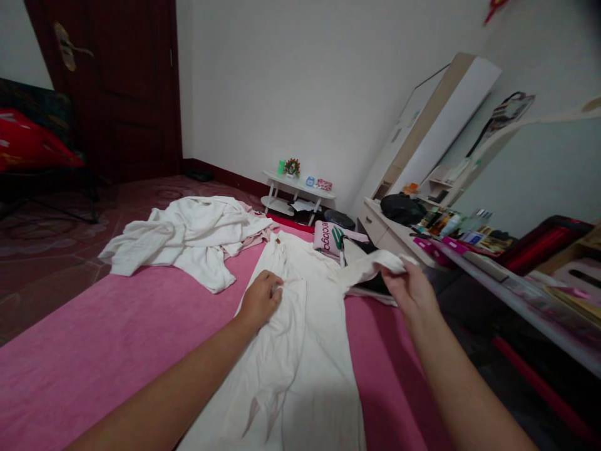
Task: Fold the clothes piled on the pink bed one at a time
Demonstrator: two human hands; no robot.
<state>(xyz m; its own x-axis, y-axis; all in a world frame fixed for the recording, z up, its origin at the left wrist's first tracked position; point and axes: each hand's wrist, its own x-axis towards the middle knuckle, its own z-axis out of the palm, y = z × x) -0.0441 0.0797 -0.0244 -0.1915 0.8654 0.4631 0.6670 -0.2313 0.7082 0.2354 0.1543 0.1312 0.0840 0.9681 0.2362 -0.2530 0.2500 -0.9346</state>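
A cream shirt (305, 351) lies spread lengthwise on the pink bed cover (117, 338), collar end away from me. My left hand (260, 299) rests on the shirt's upper left part, fingers curled and pressing the cloth. My right hand (407, 287) is closed on the end of the shirt's right sleeve (375, 263), which it holds stretched out to the right, just off the bed cover.
A heap of white clothes (188, 235) lies on the bed's far left. A pink printed bag (331, 238) sits beyond the shirt. A cluttered dresser (422, 235) runs along the right, a small white table (297, 191) stands by the wall, a dark door (126, 88) behind.
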